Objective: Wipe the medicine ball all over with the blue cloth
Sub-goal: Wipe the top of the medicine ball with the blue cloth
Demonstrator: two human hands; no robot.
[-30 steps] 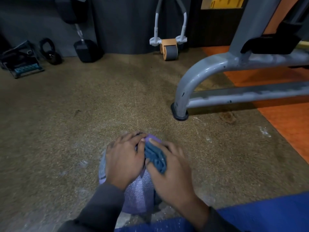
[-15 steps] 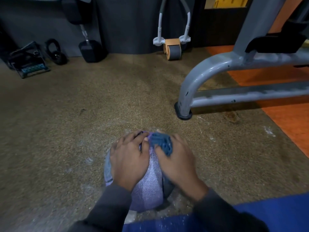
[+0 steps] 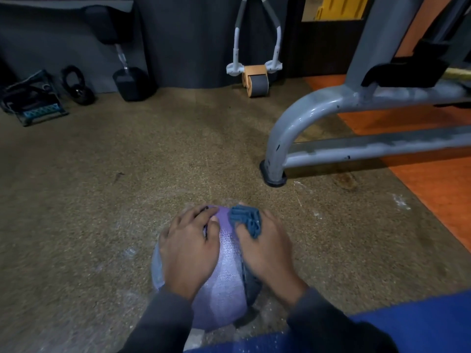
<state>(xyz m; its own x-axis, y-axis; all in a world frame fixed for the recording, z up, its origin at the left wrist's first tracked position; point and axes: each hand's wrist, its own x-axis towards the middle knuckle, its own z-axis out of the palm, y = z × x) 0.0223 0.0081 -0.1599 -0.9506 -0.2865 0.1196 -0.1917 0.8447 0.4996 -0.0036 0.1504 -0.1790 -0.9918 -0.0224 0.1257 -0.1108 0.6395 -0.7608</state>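
Floor (image 3: 127,179) is speckled brown rubber, grainy, with an orange mat (image 3: 433,189) on the right and a blue mat (image 3: 407,324) at my near edge. A grey steel frame (image 3: 288,128), tubular and paint-chipped, is standing well right of the work.

Ball (image 3: 226,276) is sitting on the floor right below me, between both hands: round, so no long axis, purple, fine embossed texture, with a darker panel on its right flank.

Left hand (image 3: 188,253) is lying spread over the ball's upper left, fingers bent to the curve, steadying it and gripping nothing else. Right hand (image 3: 265,248) is on the upper right, its grip bunching the cloth (image 3: 247,220) against the ball.

Cloth is blue, ribbed, soft, wadded at the far top of the ball, just ahead of my right fingers (image 3: 242,231). I'm judging that the unwiped surface lies toward me, down the sides and underneath, so the right hand is nearer for the coming stroke and the left will be rolling the ball.
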